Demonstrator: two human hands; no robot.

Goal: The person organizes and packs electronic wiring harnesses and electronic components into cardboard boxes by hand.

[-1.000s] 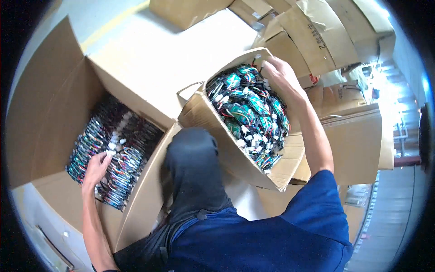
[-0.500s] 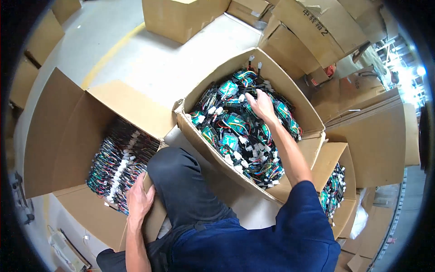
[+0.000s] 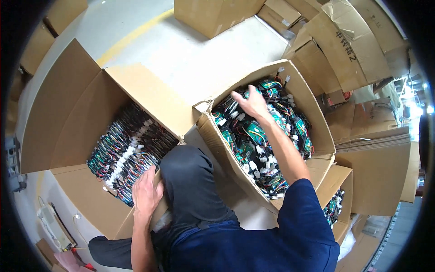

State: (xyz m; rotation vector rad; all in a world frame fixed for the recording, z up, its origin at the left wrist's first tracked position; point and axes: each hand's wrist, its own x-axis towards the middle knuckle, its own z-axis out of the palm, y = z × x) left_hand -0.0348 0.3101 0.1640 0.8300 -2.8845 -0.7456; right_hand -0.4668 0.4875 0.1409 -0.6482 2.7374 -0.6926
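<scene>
My right hand (image 3: 253,105) is over the upper left part of an open cardboard box (image 3: 209,131), thumb and fingers apart, with nothing seen in it. Below it, this box holds a jumbled heap of green circuit boards (image 3: 256,132) with coloured wires and white plugs. My left hand (image 3: 147,192) grips the near right edge of a second cardboard box (image 3: 77,183), beside my knee. Inside that one, wired circuit boards (image 3: 122,154) stand packed in tight rows, their white plugs forming a line along the middle.
A smaller box (image 3: 346,199) with more wired boards stands at the right. Cardboard boxes (image 3: 217,18) are stacked at the back and right. A pale device with a cable (image 3: 54,222) lies on the floor at the lower left, near a yellow floor line (image 3: 136,37).
My view has swung, so both boxes sit differently in the picture. My right hand has shifted leftward over the heap, toward the box's left wall. My left hand stays on its box's edge.
</scene>
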